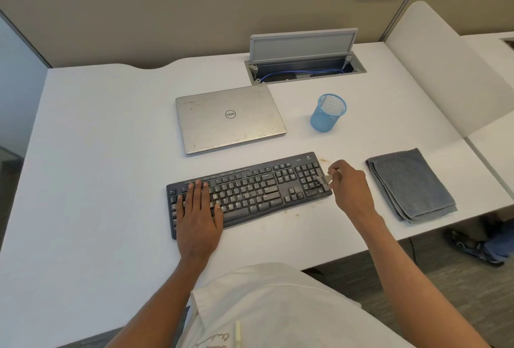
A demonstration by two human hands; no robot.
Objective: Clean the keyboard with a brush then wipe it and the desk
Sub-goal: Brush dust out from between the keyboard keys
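We see the left hand point(199, 208) lying flat, fingers straight, on the left end of the keyboard point(250, 194), a long, slim slab of matte black plastic on the smooth white desk point(97, 152) (brownish crumbs point(324, 159) speckle the surface by its right corner). At its right end the right hand point(349, 186) pinches a small pale brush point(324, 179), bristles on the rightmost keys. Right of the keyboard lies a folded grey terry cloth point(411, 184).
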